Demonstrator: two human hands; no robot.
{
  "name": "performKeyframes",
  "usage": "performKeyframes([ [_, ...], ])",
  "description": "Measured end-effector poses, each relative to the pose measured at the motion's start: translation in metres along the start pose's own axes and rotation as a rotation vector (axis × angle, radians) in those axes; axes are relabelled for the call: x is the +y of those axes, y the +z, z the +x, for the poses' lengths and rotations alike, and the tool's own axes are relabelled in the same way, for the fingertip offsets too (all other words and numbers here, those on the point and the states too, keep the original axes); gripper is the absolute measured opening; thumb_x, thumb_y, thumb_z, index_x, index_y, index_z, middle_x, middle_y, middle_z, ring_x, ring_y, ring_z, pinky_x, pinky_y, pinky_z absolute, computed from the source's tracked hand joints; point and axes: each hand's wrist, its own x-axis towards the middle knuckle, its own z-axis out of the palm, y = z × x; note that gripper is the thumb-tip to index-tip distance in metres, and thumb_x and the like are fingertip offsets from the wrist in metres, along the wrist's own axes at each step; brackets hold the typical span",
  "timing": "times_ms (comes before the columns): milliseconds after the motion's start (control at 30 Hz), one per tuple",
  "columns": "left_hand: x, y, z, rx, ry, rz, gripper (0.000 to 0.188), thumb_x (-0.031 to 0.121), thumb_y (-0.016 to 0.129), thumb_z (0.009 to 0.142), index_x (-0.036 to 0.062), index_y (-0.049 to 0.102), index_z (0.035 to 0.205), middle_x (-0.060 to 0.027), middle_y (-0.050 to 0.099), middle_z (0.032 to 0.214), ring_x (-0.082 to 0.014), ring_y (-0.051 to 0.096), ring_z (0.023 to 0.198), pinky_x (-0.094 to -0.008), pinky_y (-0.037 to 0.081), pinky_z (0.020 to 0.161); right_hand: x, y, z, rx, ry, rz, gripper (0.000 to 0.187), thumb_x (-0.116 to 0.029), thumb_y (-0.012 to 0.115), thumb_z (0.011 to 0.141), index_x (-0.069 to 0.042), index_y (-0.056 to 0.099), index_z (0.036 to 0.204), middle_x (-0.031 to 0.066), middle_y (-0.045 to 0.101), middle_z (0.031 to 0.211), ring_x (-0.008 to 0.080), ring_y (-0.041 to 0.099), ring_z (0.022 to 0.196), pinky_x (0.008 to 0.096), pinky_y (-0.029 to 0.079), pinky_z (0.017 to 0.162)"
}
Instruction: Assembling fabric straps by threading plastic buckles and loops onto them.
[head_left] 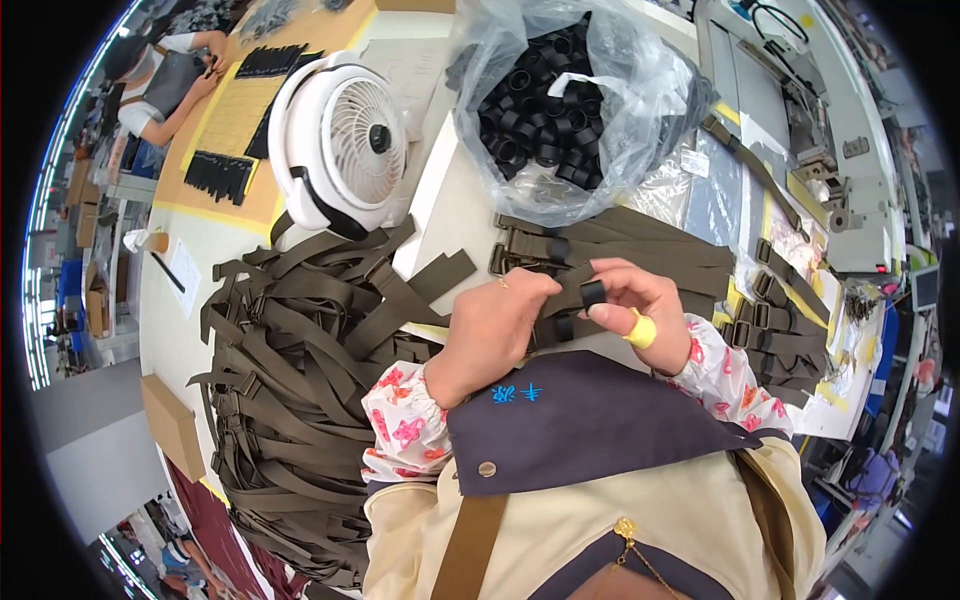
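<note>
My left hand (500, 325) is closed around the end of an olive webbing strap (570, 284). At the strap's tip, my right hand (645, 305) pinches a small black loop (593, 293) between thumb and fingers. The loop appears to be around or against the strap end; which of the two I cannot tell. Yellow tape (641, 329) wraps my right thumb. Just beyond my hands lies a layered row of olive straps (650, 250) with buckles and black loops at their left ends. A clear plastic bag (640, 140) full of black loops (550, 125) stands behind them.
A big tangled heap of olive straps (290, 400) covers the table on the left. Behind it stands a white fan (370, 140). More buckled straps (775, 335) lie at the right, below a sewing machine (850, 190). At the far left, a co-worker (165, 85) handles dark strips.
</note>
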Motion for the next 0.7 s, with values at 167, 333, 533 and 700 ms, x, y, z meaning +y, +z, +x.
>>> performKeyframes([
  [167, -0.004, 0.015, 0.006, -0.051, 0.265, 0.221, 0.034, 0.007, 0.076, 0.062, 0.0075, 0.053, 0.087, -0.0068, 0.062, 0.086, -0.0226, 0.060, 0.066, -0.0304, 0.047, 0.054, 0.004, -0.006, -0.002, 0.018, 0.146, 0.007, 0.019, -0.008, 0.062, 0.083, 0.002, 0.060, 0.100, 0.0054, 0.062, 0.093, 0.0108, 0.059, 0.083, 0.0254, 0.050, 0.076],
  [333, -0.009, 0.012, 0.007, -0.069, 0.287, 0.289, 0.034, 0.006, 0.076, 0.057, 0.0072, 0.055, 0.084, -0.0064, 0.063, 0.090, -0.0199, 0.057, 0.062, -0.0285, 0.045, 0.052, 0.000, -0.020, -0.005, 0.143, 0.240, 0.187, 0.022, -0.011, 0.061, 0.083, 0.002, 0.058, 0.102, 0.0095, 0.062, 0.096, 0.0155, 0.060, 0.085, 0.0302, 0.052, 0.076],
  [533, -0.007, 0.011, 0.007, -0.094, 0.315, 0.255, 0.023, 0.006, 0.074, 0.059, 0.0078, 0.061, 0.077, -0.0028, 0.063, 0.088, -0.0167, 0.052, 0.055, -0.0277, 0.042, 0.048, 0.002, -0.026, -0.006, 0.080, 0.395, 0.153, 0.017, -0.016, 0.064, 0.083, -0.001, 0.057, 0.087, 0.0081, 0.063, 0.080, 0.0198, 0.067, 0.073, 0.0266, 0.053, 0.064],
  [700, -0.010, 0.006, 0.003, -0.214, 0.365, 0.193, 0.021, 0.009, 0.075, 0.060, 0.0078, 0.061, 0.077, -0.0012, 0.062, 0.085, -0.0153, 0.051, 0.053, -0.0268, 0.043, 0.047, 0.003, -0.033, 0.000, -0.112, 0.584, 0.076, 0.020, -0.018, 0.064, 0.084, -0.003, 0.055, 0.075, 0.0106, 0.064, 0.073, 0.0207, 0.067, 0.073, 0.0257, 0.053, 0.060],
])
